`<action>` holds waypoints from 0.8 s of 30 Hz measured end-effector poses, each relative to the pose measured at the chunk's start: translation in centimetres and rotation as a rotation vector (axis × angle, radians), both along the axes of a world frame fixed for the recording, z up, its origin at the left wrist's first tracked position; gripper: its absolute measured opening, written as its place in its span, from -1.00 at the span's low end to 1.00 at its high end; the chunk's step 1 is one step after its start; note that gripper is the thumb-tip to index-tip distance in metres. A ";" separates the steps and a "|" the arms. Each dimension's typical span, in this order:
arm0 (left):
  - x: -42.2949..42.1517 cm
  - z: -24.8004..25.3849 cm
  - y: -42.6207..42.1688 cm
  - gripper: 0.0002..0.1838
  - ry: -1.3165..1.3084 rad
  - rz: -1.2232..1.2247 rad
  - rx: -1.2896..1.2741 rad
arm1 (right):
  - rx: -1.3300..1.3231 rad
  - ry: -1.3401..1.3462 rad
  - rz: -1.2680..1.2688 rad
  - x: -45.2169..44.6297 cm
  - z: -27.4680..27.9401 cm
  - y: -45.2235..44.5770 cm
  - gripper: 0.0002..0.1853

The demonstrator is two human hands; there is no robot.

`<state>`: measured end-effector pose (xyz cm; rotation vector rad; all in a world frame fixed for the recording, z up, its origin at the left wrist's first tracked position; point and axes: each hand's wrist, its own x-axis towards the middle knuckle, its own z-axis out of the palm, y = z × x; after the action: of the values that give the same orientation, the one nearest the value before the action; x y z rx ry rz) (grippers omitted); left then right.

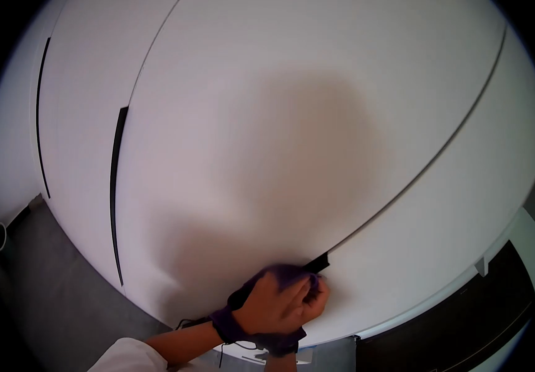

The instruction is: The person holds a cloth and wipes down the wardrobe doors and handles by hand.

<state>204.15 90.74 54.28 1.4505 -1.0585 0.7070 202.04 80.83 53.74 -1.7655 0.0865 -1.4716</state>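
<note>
Low in the head view, my left hand [267, 305] reaches in from the lower left and overlaps my right hand [318, 300]. The fingers of both hands are curled together, and what they hold, if anything, is hidden. Purple fabric [286, 273] shows along and above the hands, with dark purple bands round both wrists. Just above the fingers, the end of a black handle [319, 263] sticks out at a seam of the white cabinet front [404, 99]. My hands hide the rest of that handle.
Two long black handle strips [115, 192] [39, 118] run along the panels at left. Grey floor [75, 273] lies lower left, with a round-rimmed container [0, 236] at its edge. A dark brown panel [453, 316] is at lower right. Thin cables hang near my wrists.
</note>
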 end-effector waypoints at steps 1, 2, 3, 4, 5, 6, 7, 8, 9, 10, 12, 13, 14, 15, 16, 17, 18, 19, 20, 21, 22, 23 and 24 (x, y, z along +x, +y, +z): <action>0.0 -0.3 0.0 -0.30 -0.026 0.038 0.040 | 0.100 0.004 0.012 -0.2 -0.3 0.2 -0.68; 0.0 -0.4 0.0 -0.30 -0.008 0.021 0.047 | 0.108 0.022 -0.006 -0.3 -0.7 0.0 -0.68; 0.0 -0.3 -0.1 -0.30 0.010 -0.011 0.024 | 0.074 -0.036 0.013 -0.4 -1.3 -0.4 -0.66; 0.1 -0.4 -0.3 -0.30 0.021 -0.041 -0.002 | 0.037 -0.102 0.034 -0.5 -1.7 -0.8 -0.65; 0.2 -1.0 -0.5 -0.31 -0.018 0.017 0.024 | 0.038 -0.026 -0.073 -0.5 -1.9 -0.8 -0.62; 0.7 -1.3 -0.6 -0.31 -0.037 0.016 0.024 | 0.040 -0.046 -0.074 -0.1 -1.7 -0.4 -0.62; 0.9 -1.8 -0.6 -0.32 -0.022 0.031 -0.006 | 0.094 -0.060 0.019 -0.2 -1.4 0.5 -0.62; 1.0 -2.0 -0.7 -0.32 0.000 0.041 -0.038 | 0.146 -0.068 0.108 -0.3 -1.2 1.0 -0.61; 1.1 -1.7 -0.5 -0.33 0.017 0.023 -0.060 | 0.117 -0.096 0.096 0.1 -1.5 1.0 -0.59; 1.2 -1.6 -0.7 -0.33 0.010 0.009 -0.055 | 0.120 -0.105 0.082 -0.1 -1.2 1.0 -0.59; 1.0 -1.9 -0.8 -0.38 0.041 0.018 -0.126 | 0.065 -0.086 0.179 -0.6 -0.8 1.6 -0.54; 1.2 -2.3 -0.7 -0.38 0.041 0.010 -0.110 | 0.081 -0.088 0.170 -0.6 -1.0 1.6 -0.54; 1.4 -3.0 -0.8 -0.40 -0.015 0.049 -0.063 | 0.136 -0.100 0.223 -0.6 -1.5 1.4 -0.52; 1.2 -3.7 -0.7 -0.42 -0.063 0.085 -0.014 | 0.194 -0.105 0.274 -0.9 -2.2 1.3 -0.49; 0.9 -4.1 -0.3 -0.42 -0.041 0.076 0.006 | 0.103 -0.070 0.235 -1.0 -2.8 1.1 -0.45; 0.7 -4.1 0.0 -0.44 0.032 0.040 0.013 | 0.098 -0.081 0.222 -1.0 -3.0 1.4 -0.45; 0.6 -4.2 0.3 -0.45 0.105 0.003 0.015 | 0.086 -0.092 0.208 -0.8 -3.2 1.6 -0.46; 0.8 -4.7 0.7 -0.45 0.088 -0.007 0.081 | 0.086 -0.077 0.173 -0.6 -3.9 1.9 -0.47; 0.8 -4.7 1.1 -0.45 0.101 -0.021 0.092 | 0.125 -0.093 0.173 -0.2 -4.9 2.0 -0.46; 0.6 -4.6 1.5 -0.45 0.097 -0.003 0.084 | 0.151 -0.105 0.165 0.2 -5.8 2.3 -0.46; 0.4 -4.7 1.8 -0.46 0.090 0.011 0.080 | 0.181 -0.121 0.152 0.4 -6.7 2.6 -0.46; 0.2 -5.4 2.1 -0.50 0.119 0.010 0.102 | 0.249 -0.132 0.209 0.6 -7.9 2.8 -0.48; -0.1 -6.9 2.2 -0.50 0.128 -0.021 0.129 | 0.319 -0.148 0.262 0.3 -8.1 3.6 -0.50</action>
<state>204.04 92.97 47.43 1.5708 -1.0341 0.5317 202.34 84.46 45.66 -1.3531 0.0114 -1.3108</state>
